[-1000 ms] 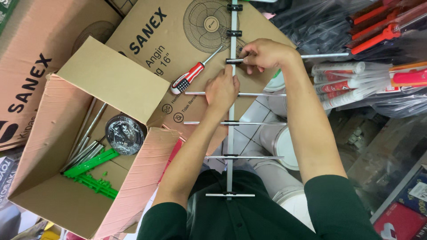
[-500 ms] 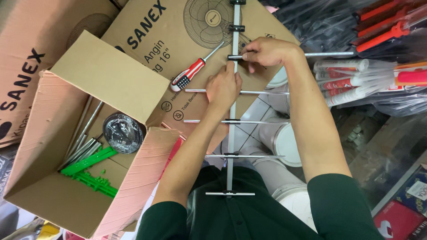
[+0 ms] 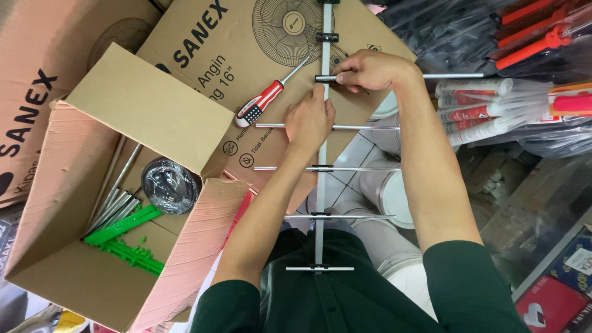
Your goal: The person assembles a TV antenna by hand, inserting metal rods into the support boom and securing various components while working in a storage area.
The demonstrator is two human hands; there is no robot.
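A metal antenna [image 3: 320,185] runs up the middle of the frame, its long boom reaching from the person's lap to the top edge, with thin cross rods clipped along it. The right hand [image 3: 374,71], in the upper middle, has its fingers closed around one cross rod [image 3: 453,76] just right of the boom, at a dark clip. The left hand [image 3: 310,120] sits just below, fingers curled over the boom where another rod crosses. To seat the rod well, it would likely help for the left hand to hold the boom steady while the right keeps the rod level, square to the boom and centred in its clip.

A red and white screwdriver [image 3: 266,97] lies just left of the hands on a flat cardboard box [image 3: 203,68]. In the lower left, an open carton [image 3: 129,117] holds spare rods [image 3: 112,206], green plastic parts [image 3: 123,237] and a coil in clear wrap [image 3: 168,185]. Bagged red-handled tools [image 3: 524,31] fill the upper right.
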